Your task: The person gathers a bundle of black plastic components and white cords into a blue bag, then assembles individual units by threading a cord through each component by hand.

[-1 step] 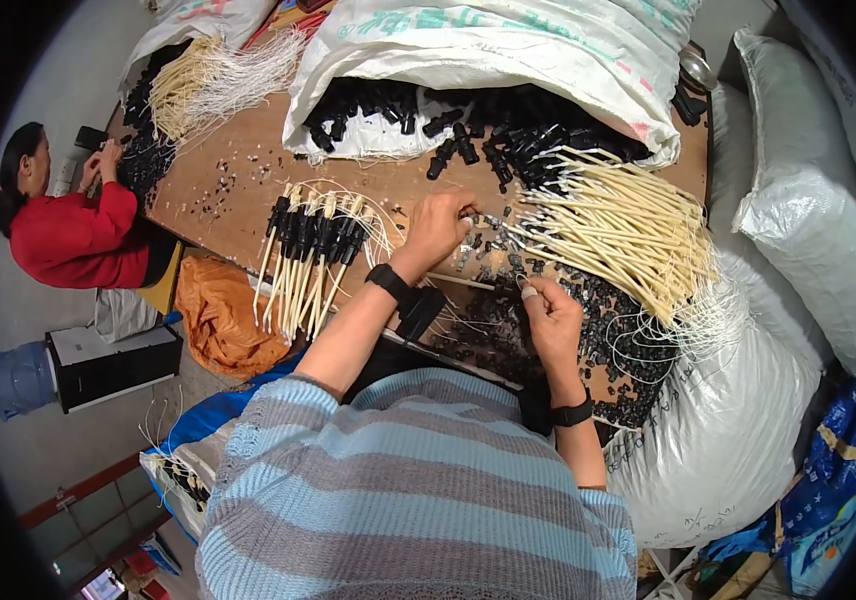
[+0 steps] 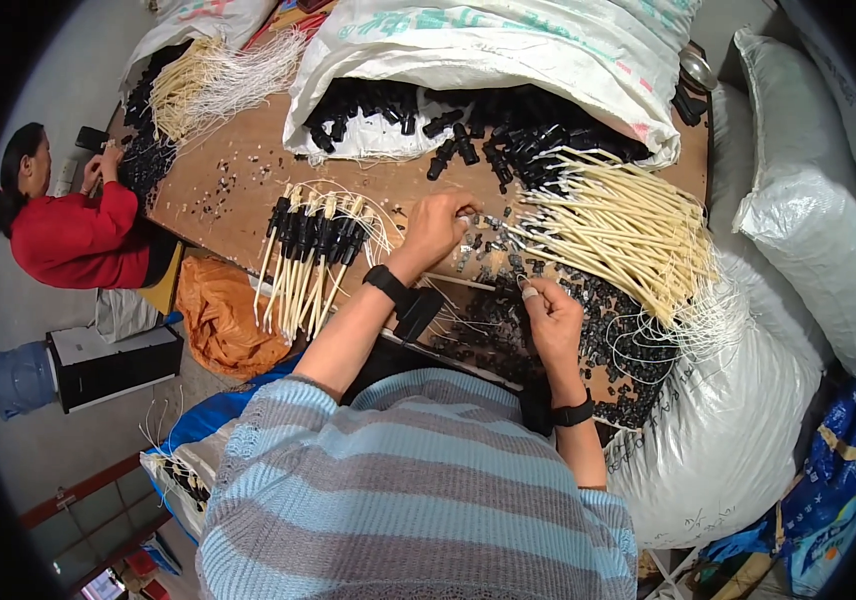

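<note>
My left hand [image 2: 435, 232] is above the middle of the table, thumb and fingers pinched together; whatever they hold is too small to make out. It hovers left of the white tips of a pile of cream-coloured sticks [image 2: 628, 225] with thin white wires. My right hand [image 2: 554, 322] is nearer to me, closed in a pinch over scattered small black pieces [image 2: 588, 290]. What it grips is also unclear. Between the hands lies a single cream stick [image 2: 458, 281]. Left of my forearm is a row of sticks fitted with black sleeves [image 2: 320, 240].
A white woven sack [image 2: 488, 60] spills black plastic parts [image 2: 443, 155] at the back. Another bundle of sticks and wires [image 2: 188, 90] lies far left, near a person in red [image 2: 83, 220]. Full white sacks [image 2: 718, 440] crowd the table's right side. An orange bag [image 2: 223, 315] sits at left.
</note>
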Tool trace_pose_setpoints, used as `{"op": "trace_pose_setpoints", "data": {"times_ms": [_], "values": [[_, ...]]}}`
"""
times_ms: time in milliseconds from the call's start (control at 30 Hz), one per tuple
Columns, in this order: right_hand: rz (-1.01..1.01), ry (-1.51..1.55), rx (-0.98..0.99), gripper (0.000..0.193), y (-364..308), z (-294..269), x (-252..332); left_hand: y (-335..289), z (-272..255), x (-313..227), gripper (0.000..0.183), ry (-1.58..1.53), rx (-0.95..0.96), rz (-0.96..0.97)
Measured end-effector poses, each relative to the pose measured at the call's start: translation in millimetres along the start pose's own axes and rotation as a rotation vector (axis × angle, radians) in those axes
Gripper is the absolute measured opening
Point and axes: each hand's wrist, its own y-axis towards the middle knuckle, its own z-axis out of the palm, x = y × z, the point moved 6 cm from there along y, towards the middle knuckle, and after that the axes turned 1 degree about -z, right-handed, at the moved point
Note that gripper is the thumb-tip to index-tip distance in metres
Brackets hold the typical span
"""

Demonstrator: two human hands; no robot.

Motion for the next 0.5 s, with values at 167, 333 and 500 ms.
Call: {"op": "trace_pose_setpoints", "data": {"times_ms": [167, 333, 500], "values": [[0.028, -0.01, 0.009, 0.013, 4, -3, -12, -5, -11, -9, 0.038, 0.113, -0.129, 0.102], [0.118, 0.078, 0.006, 0.011, 6, -1, -12, -8, -9, -14, 0.041, 0.204, -0.131, 0.189], [0.151, 0.128, -0.016, 0.01, 13, 2, -25, -28, -11, -89, 0.05, -0.099, -0.073, 0.243]]}}
